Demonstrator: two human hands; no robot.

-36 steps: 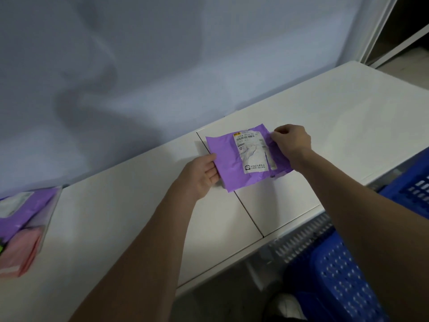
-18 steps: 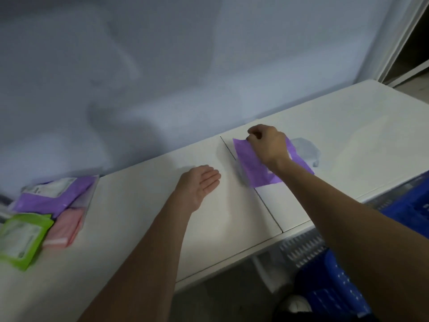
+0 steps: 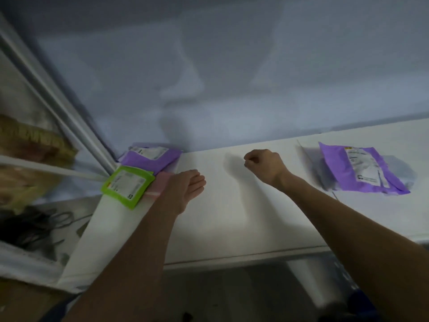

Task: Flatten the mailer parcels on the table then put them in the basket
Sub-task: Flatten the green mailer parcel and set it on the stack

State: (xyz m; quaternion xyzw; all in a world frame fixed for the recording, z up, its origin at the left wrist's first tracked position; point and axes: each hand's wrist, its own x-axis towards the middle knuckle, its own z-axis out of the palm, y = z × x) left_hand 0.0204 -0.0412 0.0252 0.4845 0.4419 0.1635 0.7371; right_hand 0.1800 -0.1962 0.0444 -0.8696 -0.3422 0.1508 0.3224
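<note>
A purple mailer (image 3: 362, 169) with a white label lies flat on the white table (image 3: 232, 217), at the right, with no hand on it. At the table's left end sits a small pile: a purple mailer (image 3: 151, 158), a green mailer (image 3: 127, 185) on top of it, and a pink one (image 3: 160, 184) partly hidden by my wrist. My left hand (image 3: 188, 189) hovers beside that pile, fingers loosely together and empty. My right hand (image 3: 262, 165) is curled into a loose fist over the table's middle, holding nothing. The basket is out of view.
A pale wall runs behind the table. A white frame (image 3: 58, 112) slants down at the left. Dark cables (image 3: 34, 226) lie on the floor left of the table. The table's front edge runs across the lower middle.
My right hand let go of the purple mailer and moved left, away from it. The view swung left, bringing the pile of mailers closer to my left hand.
</note>
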